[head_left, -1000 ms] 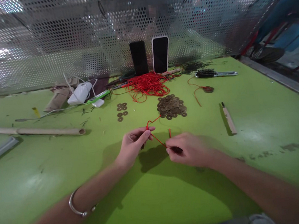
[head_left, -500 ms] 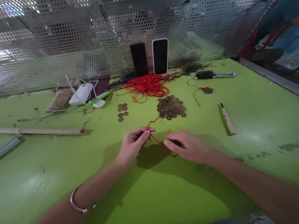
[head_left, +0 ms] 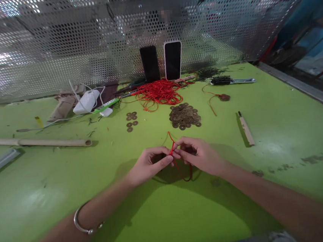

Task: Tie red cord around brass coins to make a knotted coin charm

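Above the green table [head_left: 171, 219], my left hand [head_left: 151, 163] pinches a red cord [head_left: 187, 179] between thumb and forefinger. My right hand [head_left: 196, 155] meets it fingertip to fingertip, also closed on the cord. One cord end points up and away from me, while a loop hangs below the fingers. Whether there is a knot in the pinch is hard to make out. Beyond my hands lies a heap of round bronze-coloured coins [head_left: 184, 115] with holes. Several more such coins [head_left: 131, 116] lie flat to its left.
Behind the coins is a tangle of red cord [head_left: 160, 93]. Two phones [head_left: 173, 61] lean on a perforated metal screen [head_left: 91, 40]. To the right are a hairbrush [head_left: 232, 80], corded coins [head_left: 224, 97] and a wooden-handled tool [head_left: 246, 130]. At left lie a bamboo tube [head_left: 55, 142] and a white charger [head_left: 87, 101].
My hands have come together: the left moved right and slightly down, the right reached to the cord at the left fingertips. The cord's loop hangs lower between them.
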Demonstrator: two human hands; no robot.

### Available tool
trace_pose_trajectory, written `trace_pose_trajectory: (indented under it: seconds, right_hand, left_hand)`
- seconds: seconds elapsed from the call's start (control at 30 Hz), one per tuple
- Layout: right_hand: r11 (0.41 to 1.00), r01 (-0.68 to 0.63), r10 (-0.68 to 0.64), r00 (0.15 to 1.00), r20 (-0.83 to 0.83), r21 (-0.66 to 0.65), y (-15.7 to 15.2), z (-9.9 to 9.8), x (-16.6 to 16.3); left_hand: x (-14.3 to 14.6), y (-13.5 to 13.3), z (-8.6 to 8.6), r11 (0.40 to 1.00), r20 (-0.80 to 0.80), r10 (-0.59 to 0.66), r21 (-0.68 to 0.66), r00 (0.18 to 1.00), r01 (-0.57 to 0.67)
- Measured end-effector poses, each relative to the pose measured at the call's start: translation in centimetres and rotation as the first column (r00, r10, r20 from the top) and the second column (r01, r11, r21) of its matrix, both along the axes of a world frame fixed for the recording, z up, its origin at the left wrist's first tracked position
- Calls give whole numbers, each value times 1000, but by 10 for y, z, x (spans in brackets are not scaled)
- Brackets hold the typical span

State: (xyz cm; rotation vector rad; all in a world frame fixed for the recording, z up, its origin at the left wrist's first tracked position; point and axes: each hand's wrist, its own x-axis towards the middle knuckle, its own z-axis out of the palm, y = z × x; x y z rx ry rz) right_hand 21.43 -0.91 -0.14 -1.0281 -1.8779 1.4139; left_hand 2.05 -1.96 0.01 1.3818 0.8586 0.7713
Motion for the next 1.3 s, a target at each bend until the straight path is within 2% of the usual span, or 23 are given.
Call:
trace_pose_trajectory:
  seconds: [0.37, 0.73, 1.03, 1.17, 1.3]
  right_hand:
    - [997, -9, 5, 999, 42, 78, -4, 3, -3]
    - [991, 67, -75, 995, 64, 117, -2, 0, -5]
    - [973, 81, -104, 990, 100, 214, -3, 0, -6]
    - [965, 86, -119, 986, 119, 246, -4, 0, -6]
    - [969, 104, -131, 985, 109, 224, -4, 0, -5]
  left_hand:
    - [0, -2, -2, 990, -4, 139, -16, 990, -140]
    - [7, -7, -4, 946, -49, 323, 19, 945, -322]
    - [6, -4, -6, 948, -44, 316, 64, 948, -313]
    - [5, -2, -7, 950, -137, 295, 145, 946, -275]
    - [5, -3, -9, 951, -162, 298, 133, 941, -278]
